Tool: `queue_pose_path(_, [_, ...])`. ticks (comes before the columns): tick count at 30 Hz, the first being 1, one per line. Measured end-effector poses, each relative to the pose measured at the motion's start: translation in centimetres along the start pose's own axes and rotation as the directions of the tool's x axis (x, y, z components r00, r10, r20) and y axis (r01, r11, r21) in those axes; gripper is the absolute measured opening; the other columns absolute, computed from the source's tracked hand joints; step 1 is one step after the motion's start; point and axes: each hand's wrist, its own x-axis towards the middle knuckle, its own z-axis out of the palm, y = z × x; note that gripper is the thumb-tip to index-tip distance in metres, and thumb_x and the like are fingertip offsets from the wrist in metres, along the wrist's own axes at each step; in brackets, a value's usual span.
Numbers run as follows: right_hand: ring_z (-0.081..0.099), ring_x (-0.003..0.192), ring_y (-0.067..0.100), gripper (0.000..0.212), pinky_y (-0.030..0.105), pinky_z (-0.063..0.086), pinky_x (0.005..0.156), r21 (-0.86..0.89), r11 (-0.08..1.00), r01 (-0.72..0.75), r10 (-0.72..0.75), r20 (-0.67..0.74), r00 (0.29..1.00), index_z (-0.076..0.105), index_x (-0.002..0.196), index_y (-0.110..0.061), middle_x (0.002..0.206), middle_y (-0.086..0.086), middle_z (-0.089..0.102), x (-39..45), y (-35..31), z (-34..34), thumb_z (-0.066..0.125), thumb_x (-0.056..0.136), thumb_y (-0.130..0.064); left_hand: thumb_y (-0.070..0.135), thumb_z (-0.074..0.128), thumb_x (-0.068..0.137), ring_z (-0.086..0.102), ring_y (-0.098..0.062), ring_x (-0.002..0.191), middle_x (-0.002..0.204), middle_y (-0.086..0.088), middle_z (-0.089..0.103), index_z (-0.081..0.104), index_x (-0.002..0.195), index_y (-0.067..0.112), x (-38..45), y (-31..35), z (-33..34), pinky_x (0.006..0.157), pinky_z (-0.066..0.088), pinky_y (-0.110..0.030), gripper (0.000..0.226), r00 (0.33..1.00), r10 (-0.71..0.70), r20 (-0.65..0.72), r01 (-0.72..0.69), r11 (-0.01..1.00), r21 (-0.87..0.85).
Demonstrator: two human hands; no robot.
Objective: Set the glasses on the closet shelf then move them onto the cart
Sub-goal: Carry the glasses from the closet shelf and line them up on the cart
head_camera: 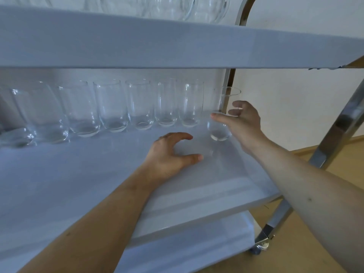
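My right hand (243, 123) gripping clear rounded drinking glass (221, 119), thumb on near side, fingers curling round far side, glass tilting, base at white-cloth middle shelf (82, 174) of chrome-framed cart (334, 131). Held glass sitting at right end of row of matching empty tumblers (110, 109) standing upright along shelf back. My left hand (173, 152) hovering spread just beside it, holding nothing. More clear glassware (177, 6) standing on top shelf.
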Motion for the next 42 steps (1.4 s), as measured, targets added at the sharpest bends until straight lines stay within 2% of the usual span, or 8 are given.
queue_pose_path(8, [0.056,0.103,0.014,0.083,0.025,0.045,0.088,-0.038,0.999,0.002,-0.002,-0.019,1.000,0.048,0.139,-0.018,0.107,-0.008,0.056,5.3,1.4,1.5,0.089,0.072,-0.043,0.057,0.084,0.073,0.047,-0.006,0.127,0.126,0.018,0.061,0.069,0.122,0.041,-0.1,-0.1,0.5,0.112,0.037,-0.029,0.054,0.985,0.066,0.162,-0.107,0.960,0.258])
queue_pose_path(12, [0.063,0.105,0.017,0.065,0.029,0.051,0.090,-0.031,0.999,0.016,-0.016,-0.020,1.000,0.053,0.120,-0.023,0.115,-0.004,0.063,7.5,1.6,3.0,0.091,0.070,-0.041,0.058,0.083,0.072,0.044,-0.004,0.131,0.131,0.019,0.058,0.071,0.119,0.040,0.1,-0.3,0.8,0.114,0.033,-0.027,0.052,0.984,0.087,0.157,-0.132,0.943,0.307])
queue_pose_path(20, [0.054,0.124,0.022,0.089,0.029,0.044,0.094,-0.120,0.991,-0.052,0.052,-0.002,0.999,0.041,0.138,-0.015,0.136,0.001,0.052,8.1,1.3,3.8,0.086,0.071,-0.053,0.063,0.085,0.066,0.046,-0.007,0.128,0.128,0.019,0.058,0.073,0.115,0.040,0.3,-0.4,0.8,0.112,0.033,-0.025,0.056,0.982,0.098,0.159,-0.145,0.935,0.322])
queue_pose_path(25, [0.065,0.094,0.024,0.036,0.031,0.047,0.069,-0.334,0.943,-0.014,0.003,-0.033,0.999,0.063,0.096,-0.013,0.091,-0.001,0.063,4.4,2.1,4.1,0.085,0.073,-0.030,0.067,0.083,0.061,0.044,-0.006,0.126,0.126,0.021,0.057,0.071,0.112,0.043,0.5,-0.1,0.8,0.111,0.033,-0.026,0.057,0.982,0.079,0.174,-0.132,0.939,0.319])
queue_pose_path(28, [0.059,0.068,0.019,0.042,0.032,0.043,0.057,-0.429,0.902,0.046,0.011,0.129,0.992,0.058,0.067,-0.012,0.068,0.001,0.059,3.7,1.6,6.4,0.088,0.072,-0.041,0.080,0.062,0.048,0.046,-0.007,0.123,0.121,0.023,0.058,0.070,0.108,0.045,0.6,-0.3,1.0,0.112,0.035,-0.032,0.070,0.982,0.083,0.171,-0.133,0.942,0.308])
queue_pose_path(34, [0.062,0.081,0.020,0.051,0.023,0.032,0.049,-0.388,0.922,-0.002,0.031,0.069,0.997,0.064,0.089,-0.010,0.086,0.001,0.065,5.0,1.3,8.9,0.086,0.071,-0.053,0.078,0.065,0.050,0.048,-0.008,0.122,0.121,0.021,0.060,0.072,0.110,0.041,0.6,-0.5,0.9,0.111,0.036,-0.033,0.070,0.983,0.094,0.158,-0.137,0.947,0.291])
queue_pose_path(39, [0.057,0.068,0.018,0.045,0.025,0.030,0.045,-0.414,0.910,-0.032,0.060,0.055,0.997,0.056,0.074,-0.012,0.069,-0.001,0.057,4.4,0.8,8.5,0.084,0.077,-0.047,0.068,0.079,0.060,0.047,-0.008,0.122,0.122,0.019,0.060,0.072,0.110,0.039,0.5,-0.3,0.8,0.111,0.036,-0.032,0.059,0.984,0.079,0.160,-0.122,0.953,0.279])
queue_pose_path(42, [0.065,0.078,0.027,0.035,0.033,0.052,0.063,-0.457,0.889,0.023,0.016,0.082,0.997,0.068,0.083,0.001,0.082,0.014,0.068,3.0,1.0,7.4,0.081,0.081,-0.032,0.057,0.086,0.069,0.046,-0.009,0.125,0.124,0.018,0.060,0.071,0.111,0.040,0.5,-0.2,0.9,0.111,0.034,-0.031,0.048,0.984,0.082,0.157,-0.126,0.947,0.294])
